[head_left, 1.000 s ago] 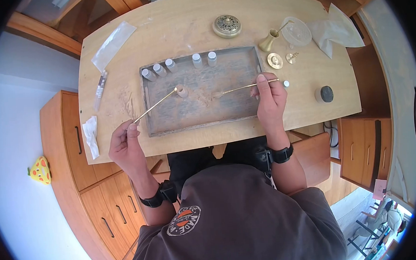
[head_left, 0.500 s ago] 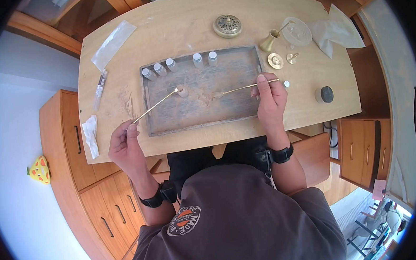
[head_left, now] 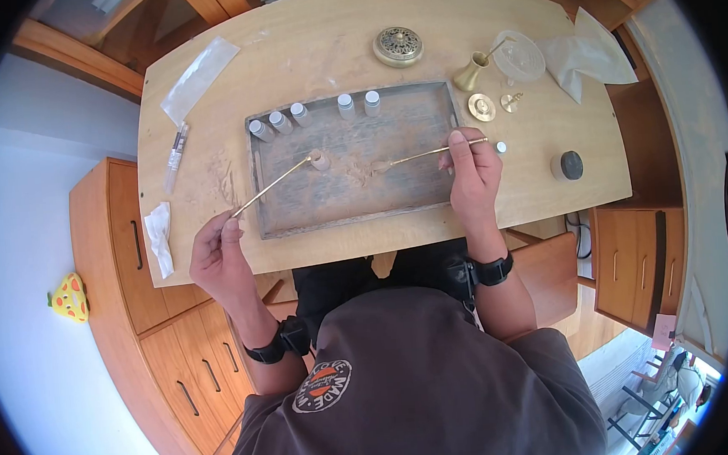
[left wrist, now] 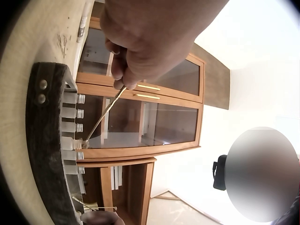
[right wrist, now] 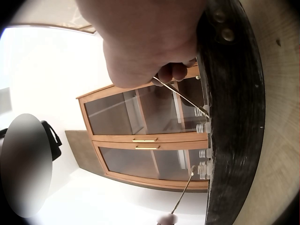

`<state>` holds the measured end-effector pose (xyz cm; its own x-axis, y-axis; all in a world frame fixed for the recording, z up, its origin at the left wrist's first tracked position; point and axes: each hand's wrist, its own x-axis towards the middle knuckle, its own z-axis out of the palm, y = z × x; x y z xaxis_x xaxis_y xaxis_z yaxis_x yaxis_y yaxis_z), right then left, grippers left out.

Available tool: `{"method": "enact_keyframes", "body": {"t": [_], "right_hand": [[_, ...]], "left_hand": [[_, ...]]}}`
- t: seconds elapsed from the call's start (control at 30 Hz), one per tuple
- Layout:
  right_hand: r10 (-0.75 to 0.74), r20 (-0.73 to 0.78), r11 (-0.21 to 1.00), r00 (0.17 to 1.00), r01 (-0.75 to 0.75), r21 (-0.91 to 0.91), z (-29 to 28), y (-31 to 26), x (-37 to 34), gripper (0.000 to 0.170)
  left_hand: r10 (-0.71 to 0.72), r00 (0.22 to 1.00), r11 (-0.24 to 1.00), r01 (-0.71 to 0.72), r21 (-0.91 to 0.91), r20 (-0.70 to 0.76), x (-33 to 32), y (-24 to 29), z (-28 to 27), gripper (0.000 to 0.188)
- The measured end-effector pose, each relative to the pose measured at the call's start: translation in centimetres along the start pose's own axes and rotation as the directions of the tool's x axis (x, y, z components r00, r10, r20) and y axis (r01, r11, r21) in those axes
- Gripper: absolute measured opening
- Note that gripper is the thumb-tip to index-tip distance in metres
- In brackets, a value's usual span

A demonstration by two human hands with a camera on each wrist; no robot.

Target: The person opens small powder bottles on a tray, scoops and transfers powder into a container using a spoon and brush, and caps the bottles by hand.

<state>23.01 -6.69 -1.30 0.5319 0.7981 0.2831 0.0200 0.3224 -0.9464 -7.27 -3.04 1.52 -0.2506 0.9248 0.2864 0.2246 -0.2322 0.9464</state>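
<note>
The left hand (head_left: 222, 254) pinches the end of a thin brass tool (head_left: 271, 187), whose tip is at the mouth of a small open bottle (head_left: 320, 159) standing in the wooden tray (head_left: 355, 220). In the left wrist view the hand (left wrist: 145, 42) holds the same rod (left wrist: 105, 112) at the bottle's mouth (left wrist: 77, 143). Over the tray's right edge, the right hand (head_left: 474, 179) pinches a second brass tool (head_left: 426, 154), its tip low by the brown powder (head_left: 362, 172). The right wrist view shows this hand (right wrist: 145, 42) gripping that tool (right wrist: 180, 93).
Several white-capped bottles (head_left: 346, 105) line the tray's far side. Beyond it are a pierced brass burner (head_left: 398, 46), a brass vase (head_left: 471, 71), a glass dish (head_left: 519, 56) and a plastic bag (head_left: 591, 55). A dark-lidded jar (head_left: 571, 165) stands right; a tissue (head_left: 158, 238) lies left.
</note>
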Motion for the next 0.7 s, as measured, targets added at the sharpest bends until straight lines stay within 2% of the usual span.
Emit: {"method": "enact_keyframes", "body": {"t": [0.47,0.7], "right_hand": [[0.005,0.003,1.000,1.000,-0.005,-0.005,-0.04,-0.02,-0.02,0.017],[0.006,-0.035,1.000,0.999,-0.006,-0.015,-0.04,-0.18,-0.11,0.017]], "left_hand": [[0.007,1.000,1.000,-0.006,0.028,-0.030,-0.14,0.28,0.00,0.012],[-0.019,0.999,1.000,0.018,0.018,0.039,-0.53,0.62,-0.28,0.011]]}}
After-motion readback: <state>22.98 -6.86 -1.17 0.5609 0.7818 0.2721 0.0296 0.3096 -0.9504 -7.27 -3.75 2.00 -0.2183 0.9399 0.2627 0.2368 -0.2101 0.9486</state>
